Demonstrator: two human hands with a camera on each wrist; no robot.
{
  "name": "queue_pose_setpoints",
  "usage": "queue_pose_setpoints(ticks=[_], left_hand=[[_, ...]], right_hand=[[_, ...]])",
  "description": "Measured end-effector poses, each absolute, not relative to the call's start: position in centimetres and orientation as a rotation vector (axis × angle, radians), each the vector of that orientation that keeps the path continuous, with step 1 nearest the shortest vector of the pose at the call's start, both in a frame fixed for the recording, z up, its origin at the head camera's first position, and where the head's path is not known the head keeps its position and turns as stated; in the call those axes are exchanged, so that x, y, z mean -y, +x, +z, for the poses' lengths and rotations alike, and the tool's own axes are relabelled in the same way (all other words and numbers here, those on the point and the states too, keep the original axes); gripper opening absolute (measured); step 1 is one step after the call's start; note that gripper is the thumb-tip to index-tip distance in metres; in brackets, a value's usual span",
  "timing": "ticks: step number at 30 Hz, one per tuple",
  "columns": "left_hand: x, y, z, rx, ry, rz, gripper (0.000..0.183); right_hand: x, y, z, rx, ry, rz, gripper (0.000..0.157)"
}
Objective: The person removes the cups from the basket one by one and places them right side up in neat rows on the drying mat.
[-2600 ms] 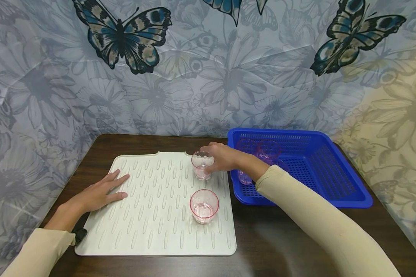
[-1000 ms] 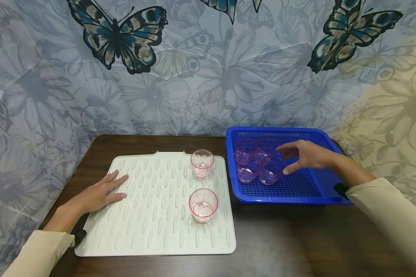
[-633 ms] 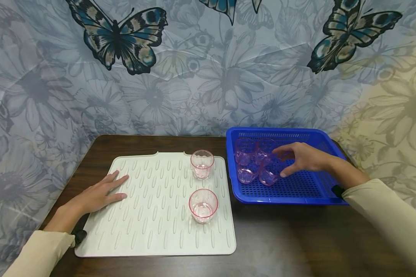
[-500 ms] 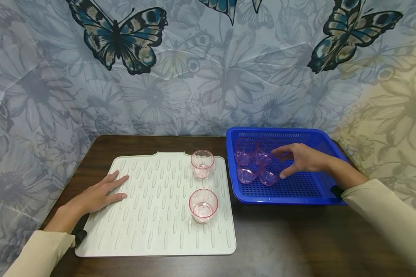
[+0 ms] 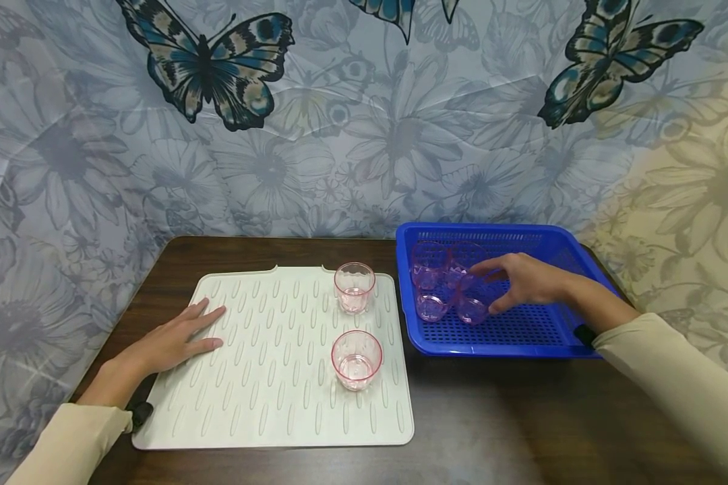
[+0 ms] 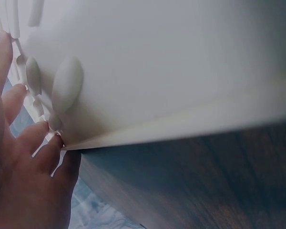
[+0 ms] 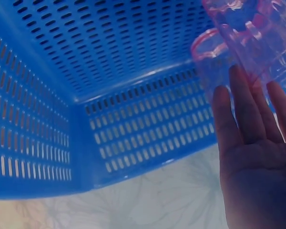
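Note:
My left hand (image 5: pixel 166 343) lies with spread fingers on the left part of a white ribbed draining mat (image 5: pixel 249 364). In the left wrist view, its fingers (image 6: pixel 14 102) rest by the mat's edge. My right hand (image 5: pixel 530 279) reaches into a blue plastic basket (image 5: pixel 558 330), fingers and thumb around the near right pink-tinted drinking glass (image 5: pixel 472 311). That glass is partly hidden by the hand. Several similar glasses stand close together at the basket's left end. In the right wrist view, the fingers (image 7: pixel 245 105) touch clear pink-rimmed glass (image 7: pixel 262 43).
Two pink-rimmed glasses stand upright on the mat's right side, a far glass (image 5: pixel 354 288) and a near glass (image 5: pixel 356 360). A dark wooden table (image 5: pixel 461 417) carries mat and basket. Behind it hangs a butterfly-patterned cloth (image 5: pixel 370 135).
My right hand let go of the far glass on the mat and moved right into the basket. It then edged left, closing around a glass, whose base shifted slightly. The left hand stayed put.

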State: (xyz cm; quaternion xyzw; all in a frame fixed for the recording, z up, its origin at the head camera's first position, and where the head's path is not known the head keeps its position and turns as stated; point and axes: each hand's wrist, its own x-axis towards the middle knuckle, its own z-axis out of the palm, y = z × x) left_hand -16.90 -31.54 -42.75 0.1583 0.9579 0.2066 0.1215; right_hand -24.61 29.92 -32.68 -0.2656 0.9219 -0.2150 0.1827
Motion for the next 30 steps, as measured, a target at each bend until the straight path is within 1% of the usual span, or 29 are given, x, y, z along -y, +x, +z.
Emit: queue_pose_setpoints(ticks=[8,11,18,24,30], left_hand=[[31.6,-16.9,-42.8,-2.792,0.456,0.605,0.075],[31.7,-16.9,-42.8,-2.791,0.456,0.609,0.075],[31.6,-16.8,-42.8,-2.801,0.461,0.603,0.075],[31.6,-16.9,-42.9,-2.798,0.462,0.606,0.076],[31.7,-16.9,-42.9,-2.802,0.467,0.601,0.076]], right_hand=[[-29.8,-24.2,-30.8,-2.728,-0.703,-0.619,0.077],[-29.7,-24.1,-30.1,-2.777,-0.702,-0.631,0.075],[-29.3,-24.1,-28.5,-2.819,-0.726,-0.627,0.077],[-28.3,-24.2,-27.4,-2.888,-0.752,-0.681,0.072],[-26.3,-24.2,-26.7,-2.937,-0.828,-0.699,0.069]])
